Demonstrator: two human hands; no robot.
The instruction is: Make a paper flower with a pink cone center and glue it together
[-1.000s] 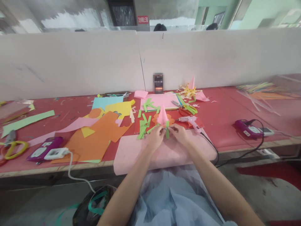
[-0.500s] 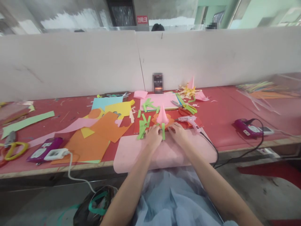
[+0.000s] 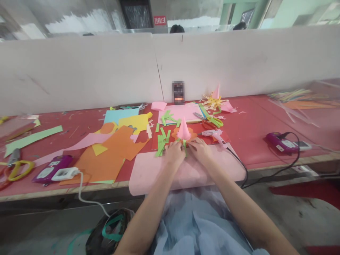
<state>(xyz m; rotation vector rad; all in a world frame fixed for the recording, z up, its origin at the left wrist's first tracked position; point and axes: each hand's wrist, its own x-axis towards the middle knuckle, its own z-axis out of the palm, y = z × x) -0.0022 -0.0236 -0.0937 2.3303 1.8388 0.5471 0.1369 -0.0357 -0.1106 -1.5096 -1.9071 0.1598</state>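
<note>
A pink paper cone [image 3: 183,129] stands upright on an orange paper flower [image 3: 174,134] in front of me. From the flower's near edge a green paper strip [image 3: 185,144] hangs toward me. My left hand [image 3: 175,152] is closed at the strip's left side, fingertips against it. On the other side, my right hand [image 3: 199,148] pinches at the strip's upper end by the flower's edge; its fingertips are partly hidden. Several loose green strips [image 3: 160,143] lie left of my left hand. A pink glue gun [image 3: 214,134] rests just beyond my right hand.
Orange paper sheets [image 3: 106,159] and a purple power box [image 3: 53,169] are at the left. Scissors with green-and-orange handles [image 3: 216,121] lie behind the glue gun, near a finished-looking cone piece [image 3: 215,97]. A black cord [image 3: 240,165] trails right. A pale partition [image 3: 106,71] closes off the back.
The fingers of both hands have drawn closer round the green strip, and its top end is now more covered. The view has shifted slightly; the other things lie as before.
</note>
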